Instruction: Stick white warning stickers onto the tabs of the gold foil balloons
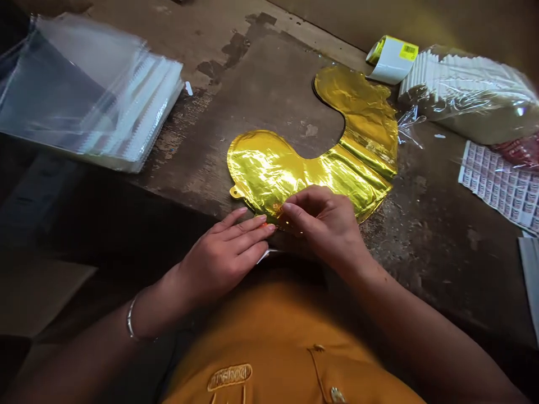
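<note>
Item: gold foil balloon (pixel 269 174), lying flat on worn workbench (pixel 261 95), near edge.
Left hand (pixel 223 258): fingers extended, tips at foil; grip unclear.
Right hand (pixel 324 224): fingers curled, pinching foil.
Hidden: pinched spot, covered by fingertips.

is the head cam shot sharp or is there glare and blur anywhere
In the head view, the shiny gold foil balloon throws bright glare along its creases; the stack of clear plastic sleeves at upper left looks slightly soft, with pale reflections; the lower left corner falls into deep shadow.
</note>
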{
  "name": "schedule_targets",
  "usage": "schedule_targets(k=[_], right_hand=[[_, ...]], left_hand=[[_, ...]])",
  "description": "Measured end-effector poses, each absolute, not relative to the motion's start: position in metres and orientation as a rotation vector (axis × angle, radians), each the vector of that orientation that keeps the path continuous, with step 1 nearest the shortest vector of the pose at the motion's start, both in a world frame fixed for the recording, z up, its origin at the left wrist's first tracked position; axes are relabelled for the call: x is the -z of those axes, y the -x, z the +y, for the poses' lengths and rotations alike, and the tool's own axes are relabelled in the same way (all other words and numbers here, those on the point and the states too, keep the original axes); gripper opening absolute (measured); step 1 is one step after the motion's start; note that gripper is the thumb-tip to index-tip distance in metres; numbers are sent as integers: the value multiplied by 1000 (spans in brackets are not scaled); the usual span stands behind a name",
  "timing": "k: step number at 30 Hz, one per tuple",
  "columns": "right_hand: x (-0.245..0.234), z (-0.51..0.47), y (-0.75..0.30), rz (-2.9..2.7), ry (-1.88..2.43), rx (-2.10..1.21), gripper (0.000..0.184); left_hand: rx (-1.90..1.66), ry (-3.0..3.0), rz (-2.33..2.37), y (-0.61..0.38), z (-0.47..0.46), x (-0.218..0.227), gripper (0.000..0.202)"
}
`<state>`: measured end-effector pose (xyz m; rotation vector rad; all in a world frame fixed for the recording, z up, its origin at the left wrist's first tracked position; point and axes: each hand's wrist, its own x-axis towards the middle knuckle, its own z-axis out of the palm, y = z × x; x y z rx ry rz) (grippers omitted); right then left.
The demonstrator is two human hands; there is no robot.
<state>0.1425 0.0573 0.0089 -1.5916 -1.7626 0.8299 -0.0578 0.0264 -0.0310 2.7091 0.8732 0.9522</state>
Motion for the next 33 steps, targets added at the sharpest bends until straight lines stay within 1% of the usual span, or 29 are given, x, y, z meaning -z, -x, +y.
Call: schedule_targets(k=[4,8,13,17,23,33], right_hand=[[-11,57,-140,-1864,1601,-744,11],[-10,56,-135,-1835,1622,-742,13],[-7,57,-131,-1902,1652,-644,9],[-8,58,-131,-1893,1669,-657,9],[-11,58,-132,-1843,1676,-770,13],[-6,59,-130,-1953,1665,-606,9]], left_hand=[[-979,-2685,883,57,27,27,9],[-1011,-2667,903,55,27,25,8],[-1004,-2655,977,55,23,26,7],[-1000,-2649,998,56,22,26,7],[-1005,-2650,1002,55,23,26,6],[-1005,-2644,994,54,23,24,7]])
